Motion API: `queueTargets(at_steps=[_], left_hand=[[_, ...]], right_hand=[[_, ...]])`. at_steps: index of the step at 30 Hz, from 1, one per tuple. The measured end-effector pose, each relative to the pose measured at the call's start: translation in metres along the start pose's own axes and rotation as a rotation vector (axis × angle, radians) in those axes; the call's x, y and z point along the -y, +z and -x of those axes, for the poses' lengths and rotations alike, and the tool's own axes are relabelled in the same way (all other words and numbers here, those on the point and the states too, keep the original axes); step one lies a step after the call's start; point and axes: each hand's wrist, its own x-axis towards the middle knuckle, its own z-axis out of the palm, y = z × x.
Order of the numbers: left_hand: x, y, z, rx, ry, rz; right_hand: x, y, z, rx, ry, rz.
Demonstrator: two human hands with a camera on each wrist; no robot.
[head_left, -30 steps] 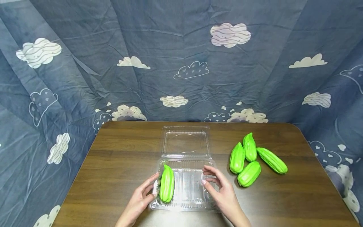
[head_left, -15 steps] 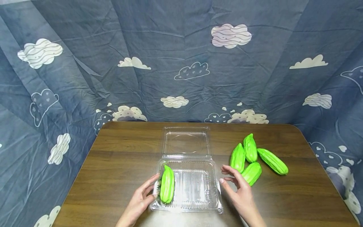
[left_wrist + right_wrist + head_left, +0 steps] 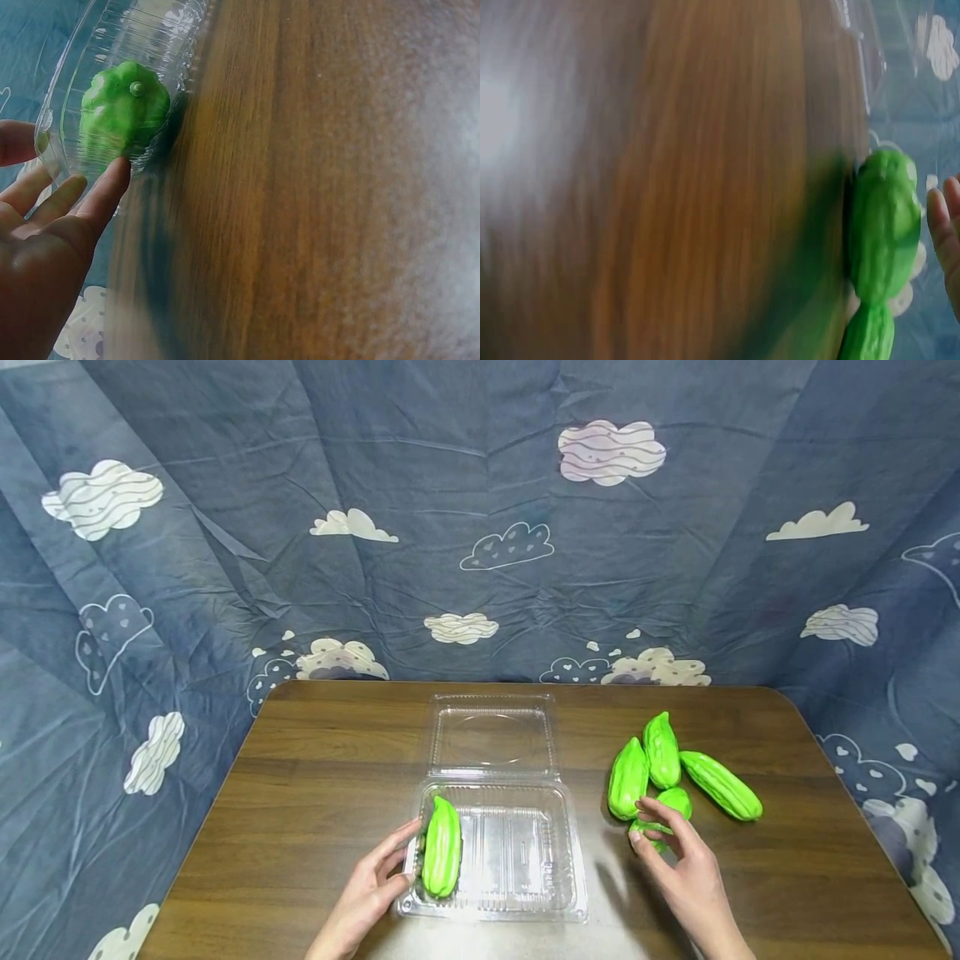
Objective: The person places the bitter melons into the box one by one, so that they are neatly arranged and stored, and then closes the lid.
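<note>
A clear plastic clamshell container [image 3: 510, 912] lies with its lid [image 3: 492, 735] folded back away from me. Inside, along its left wall, rests one bright green, ridged bitter melon [image 3: 442, 847]. My left hand [image 3: 367, 885] touches the container's left side with fairly straight fingers; in the left wrist view the thumb [image 3: 112, 187] lies against the clear wall. Over the nearest bitter melon [image 3: 675, 802] of the group at right, my right hand [image 3: 686, 864] hovers with thumb and fingers apart, partly hiding it. In the right wrist view, fingers [image 3: 939, 217] appear beside a melon [image 3: 885, 225], with a gap between.
More bitter melons lie close by: one to the left [image 3: 628, 781], one behind [image 3: 662, 752] and one slanting off to the right [image 3: 722, 787]. Everything stands on a brown wooden table [image 3: 315, 760]. A blue cloud-printed cloth [image 3: 480, 485] hangs behind it.
My right hand has moved right, from above the container to the nearest melon of the group. The left hand, the container and the melons have stayed put.
</note>
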Motion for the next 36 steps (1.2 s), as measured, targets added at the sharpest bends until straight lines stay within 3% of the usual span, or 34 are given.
queueTargets(at_steps=[9, 12, 22, 36], left_hand=[[0.000, 0.001, 0.000, -0.006, 0.006, -0.008], [0.001, 0.001, 0.001, -0.008, 0.007, -0.004], [0.002, 0.000, 0.001, -0.001, 0.005, 0.007], [0.001, 0.000, 0.000, 0.013, 0.000, 0.005]], right_hand=[[-0.009, -0.032, -0.005, 0.016, 0.018, 0.294], [-0.013, -0.042, -0.008, 0.027, 0.018, 0.347], [-0.035, -0.068, -0.022, 0.016, 0.001, 0.405], [-0.063, -0.093, -0.033, 0.034, 0.100, 0.434]])
